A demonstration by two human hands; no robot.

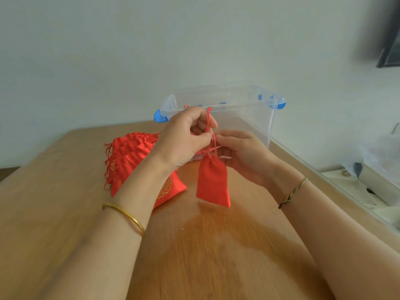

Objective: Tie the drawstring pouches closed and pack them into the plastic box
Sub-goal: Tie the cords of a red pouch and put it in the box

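Observation:
A small red drawstring pouch [213,180] hangs in the air above the wooden table [65,213], its neck gathered. My left hand [184,139] pinches its red cord [208,120], which runs up past my fingers. My right hand [242,152] pinches the cord just above the pouch's neck. A pile of several red pouches [127,156] with gold embroidery lies on the table to the left, partly behind my left forearm. The clear plastic box [266,118] with blue latches stands open behind my hands.
The table's right edge runs diagonally past my right arm. Beyond it, lower down, sit white objects and a plastic bag [381,156]. A pale wall stands close behind the box.

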